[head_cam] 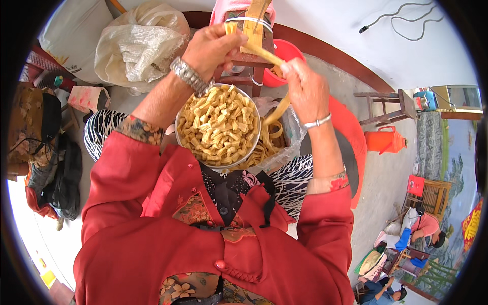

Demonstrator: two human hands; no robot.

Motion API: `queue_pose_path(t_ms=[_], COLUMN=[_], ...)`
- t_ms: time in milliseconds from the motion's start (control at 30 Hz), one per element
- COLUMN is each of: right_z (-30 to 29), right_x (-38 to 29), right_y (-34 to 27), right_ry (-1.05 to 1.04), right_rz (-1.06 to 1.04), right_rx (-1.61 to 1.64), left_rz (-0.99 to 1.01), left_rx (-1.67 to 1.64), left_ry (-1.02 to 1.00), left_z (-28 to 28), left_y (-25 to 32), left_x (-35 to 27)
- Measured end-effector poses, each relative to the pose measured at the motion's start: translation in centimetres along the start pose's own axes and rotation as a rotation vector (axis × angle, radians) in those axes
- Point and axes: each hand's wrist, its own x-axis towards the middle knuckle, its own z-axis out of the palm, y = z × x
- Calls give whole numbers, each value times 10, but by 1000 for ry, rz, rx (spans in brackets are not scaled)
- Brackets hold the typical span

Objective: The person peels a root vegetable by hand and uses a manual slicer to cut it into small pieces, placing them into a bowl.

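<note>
A flat yellow strip, apparently tofu skin, is stretched slantwise between my hands. My left hand grips its upper part, where a short folded end stands above the fingers. Lower and to the right, my right hand pinches the same strip, and a tail hangs beneath it toward a clear plastic bag of loose strips. Below my hands, a round metal bowl is heaped with short knotted yellow pieces. My left forearm covers part of its upper left rim.
Ahead is a wooden stool with a slat tied on, beside a red bucket. A woven sack lies left. Rightward are an orange thermos flask and a small stool. Two people sit farther off.
</note>
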Motion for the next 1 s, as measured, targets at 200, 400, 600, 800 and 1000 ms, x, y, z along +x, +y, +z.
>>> queue_pose_path(t_ms=[200, 400, 600, 800, 1000], right_z=[2, 43, 59, 31, 27], right_x=[68, 76, 2, -53, -83], right_y=[33, 63, 100, 82, 64], right_ry=[86, -63, 58, 37, 18], right_rz=[-81, -8, 207, 337, 352], right_rx=[-184, -350, 218, 396, 490], left_rz=[91, 467, 18, -66, 37], left_rx=[58, 1019, 666, 945, 1256], left_ry=[7, 423, 7, -335, -232], left_z=[4, -21, -34, -39, -45], left_y=[1, -60, -11, -57, -102], left_x=[78, 126, 37, -42, -72])
